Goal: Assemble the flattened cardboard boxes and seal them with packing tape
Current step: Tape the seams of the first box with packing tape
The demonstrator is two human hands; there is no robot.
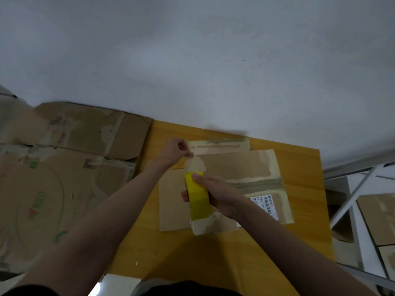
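Right hand (215, 195): gripping the yellow tape roll (197, 192), held over the box.
Left hand (175, 151): pinching the tape's free end (193, 161), drawn away from the roll.
Box (235, 165): on the table (303, 167), under both hands.
Key relation: the strip runs from roll to far edge; the right hand's nearer the person.
Next, I'd say: lay it down.

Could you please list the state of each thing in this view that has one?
Tape roll: held in the right hand, a strip pulled out from it.
Tape end: pinched by the left hand, stretched above the box.
Cardboard box: lying flat on the wooden table, old tape and a shipping label on it.
Large cardboard sheets: flattened, lying at the left.
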